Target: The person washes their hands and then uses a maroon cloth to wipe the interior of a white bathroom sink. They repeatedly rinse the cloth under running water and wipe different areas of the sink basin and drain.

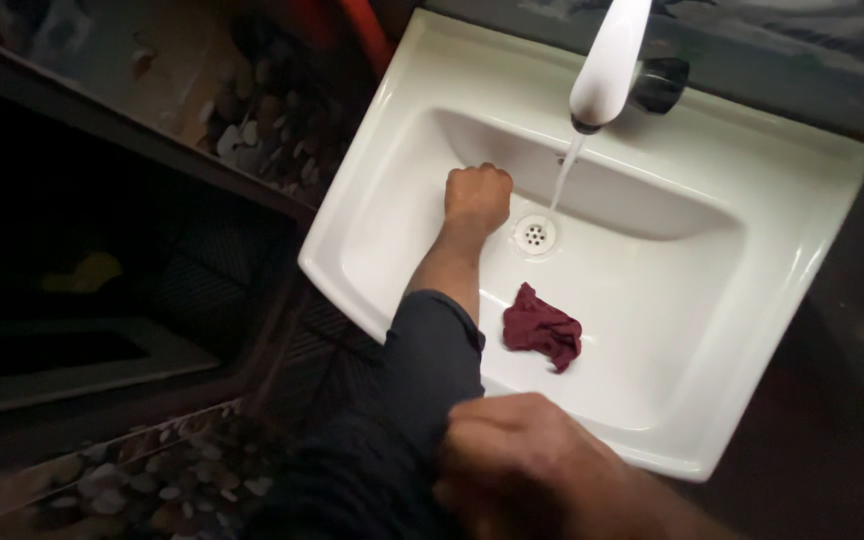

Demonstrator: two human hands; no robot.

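The person's left hand [477, 197] is reaching into the white rectangular ceramic washbasin [752, 190], curled into a tight fist with the knuckles turned toward the far wall of the bowl; whether anything is caught inside the fist is impossible to tell from this view. The fist is hovering just to the left of the round metal drain [535, 235] at the bottom of the bowl, close to it. A thin stream of water [565, 175] is running down from the white curved tap spout [607, 65] at the far edge of the basin and is landing just beside the drain, to the right of the fist and apart from it. The left forearm is stretching from the near rim toward the far side, and a dark blue rolled-up sleeve [432, 360] is sitting bunched around it above the wrist. The person's right hand [527, 465] is lying at the near edge of the scene, its fingers closed around the bunched sleeve fabric at the left elbow, gripping it. A small crumpled dark red cloth [542, 328] is lying on the sloping floor of the bowl, nearer than the drain and to the right of the forearm, touched by neither hand. To the left of the basin, a dim patterned floor of pale pebbles [252, 140] is showing.
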